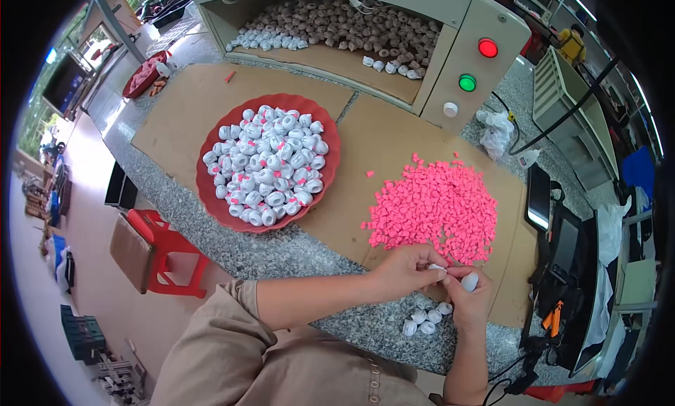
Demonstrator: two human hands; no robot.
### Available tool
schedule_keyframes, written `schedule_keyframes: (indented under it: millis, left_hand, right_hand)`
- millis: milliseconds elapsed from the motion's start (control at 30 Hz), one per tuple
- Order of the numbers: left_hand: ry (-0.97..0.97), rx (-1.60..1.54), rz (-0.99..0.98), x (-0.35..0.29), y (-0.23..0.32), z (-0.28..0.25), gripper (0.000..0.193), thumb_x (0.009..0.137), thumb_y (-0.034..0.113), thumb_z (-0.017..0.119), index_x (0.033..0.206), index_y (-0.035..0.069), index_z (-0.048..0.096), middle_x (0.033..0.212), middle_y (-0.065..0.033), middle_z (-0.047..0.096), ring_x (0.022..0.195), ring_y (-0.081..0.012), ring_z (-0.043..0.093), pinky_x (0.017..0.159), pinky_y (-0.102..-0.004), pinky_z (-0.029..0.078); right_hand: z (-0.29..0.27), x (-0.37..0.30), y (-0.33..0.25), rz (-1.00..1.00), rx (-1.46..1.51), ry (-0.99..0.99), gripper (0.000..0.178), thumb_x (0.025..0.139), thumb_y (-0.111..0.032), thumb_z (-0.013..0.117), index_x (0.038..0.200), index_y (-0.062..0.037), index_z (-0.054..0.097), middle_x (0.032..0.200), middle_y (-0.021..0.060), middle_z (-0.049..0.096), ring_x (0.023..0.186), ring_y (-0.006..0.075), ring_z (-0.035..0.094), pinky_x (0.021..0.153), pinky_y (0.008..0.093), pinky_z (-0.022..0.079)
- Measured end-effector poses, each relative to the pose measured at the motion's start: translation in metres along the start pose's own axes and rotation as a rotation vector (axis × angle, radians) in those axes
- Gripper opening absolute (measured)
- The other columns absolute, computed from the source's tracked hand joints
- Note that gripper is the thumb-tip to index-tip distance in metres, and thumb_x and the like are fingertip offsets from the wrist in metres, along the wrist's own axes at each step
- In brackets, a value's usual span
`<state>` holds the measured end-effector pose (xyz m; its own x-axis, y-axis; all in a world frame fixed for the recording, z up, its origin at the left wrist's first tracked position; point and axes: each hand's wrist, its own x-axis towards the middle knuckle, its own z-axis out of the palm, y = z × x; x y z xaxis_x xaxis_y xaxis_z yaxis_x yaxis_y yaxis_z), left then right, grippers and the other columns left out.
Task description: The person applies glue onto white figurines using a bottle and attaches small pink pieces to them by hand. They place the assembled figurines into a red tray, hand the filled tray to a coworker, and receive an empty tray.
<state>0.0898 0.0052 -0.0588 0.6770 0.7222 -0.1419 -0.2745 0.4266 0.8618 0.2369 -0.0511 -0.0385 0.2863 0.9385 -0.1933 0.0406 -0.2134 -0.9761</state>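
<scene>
My left hand (411,269) and my right hand (467,293) meet over the counter, fingertips almost touching. Between my left thumb and finger is a small white piece (436,267), partly hidden. My right hand is closed around a smooth white rounded piece (470,282); its fingertips also meet the left hand's piece. Just beyond the hands spreads a heap of small bright pink pieces (436,205). Several white rounded pieces (427,317) with dark markings lie beside my right wrist. Similar white pieces, some with pink bits on them, fill a red scalloped bowl (332,163) to the left.
Cardboard sheets (380,142) cover part of the speckled stone counter (246,255). At the back, an open-fronted machine (450,68) with red and green lights contains many brown and white pieces. A phone (538,198) and black gear sit on the right. A red stool (165,244) stands left.
</scene>
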Motion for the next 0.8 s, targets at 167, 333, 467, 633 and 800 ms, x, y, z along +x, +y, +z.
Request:
schedule_keyframes:
  millis: [167,333,467,633,800]
  left_hand:
    - [-0.031,-0.021,0.025,0.0,-0.001,0.002,0.009,0.083,0.006,0.05,0.091,0.003,0.051,0.077,-0.0011,0.056,0.065,-0.0054,0.051,0.055,-0.0192,0.043]
    - [-0.028,0.026,-0.017,0.0,0.0,0.007,0.01,0.082,0.007,0.051,0.091,0.003,0.051,0.077,-0.0007,0.056,0.065,-0.0055,0.051,0.056,-0.019,0.044]
    - [0.177,0.053,0.228,-0.01,0.025,0.0,0.01,0.081,0.007,0.052,0.09,0.002,0.052,0.075,-0.0039,0.056,0.062,-0.0099,0.053,0.057,-0.023,0.045]
    - [0.663,0.692,0.684,-0.042,0.109,-0.06,0.012,0.084,0.012,0.05,0.09,0.002,0.052,0.071,0.0012,0.05,0.063,-0.0046,0.046,0.056,-0.0182,0.038]
    - [1.115,1.939,0.816,-0.08,0.138,-0.141,0.01,0.075,0.007,0.054,0.085,0.003,0.057,0.094,-0.0123,0.057,0.087,-0.0295,0.05,0.076,-0.0389,0.039]
  right_hand:
    - [0.0,-0.003,-0.003,0.005,0.036,-0.007,0.009,0.068,0.0,0.064,0.076,0.0012,0.059,0.07,0.003,0.057,0.061,0.0061,0.05,0.053,0.019,0.04]
    - [-0.005,-0.007,-0.004,0.002,0.014,-0.004,0.009,0.07,-0.002,0.063,0.077,-0.0002,0.058,0.065,0.0014,0.056,0.05,0.0048,0.047,0.043,0.018,0.036]
    - [-0.006,0.002,-0.008,0.008,0.301,-0.035,0.015,0.072,-0.009,0.063,0.081,-0.0009,0.055,0.058,0.0008,0.05,0.045,0.0068,0.044,0.039,0.0204,0.035]
    - [-0.024,0.001,-0.005,-0.006,0.497,-0.009,0.013,0.076,-0.011,0.059,0.084,-0.0038,0.052,0.062,0.0019,0.046,0.05,0.0086,0.042,0.041,0.0217,0.034]
    - [-0.026,0.002,-0.011,0.001,0.604,-0.019,0.013,0.08,-0.017,0.054,0.082,-0.0064,0.046,0.066,0.0021,0.046,0.054,0.0103,0.043,0.043,0.0235,0.035]
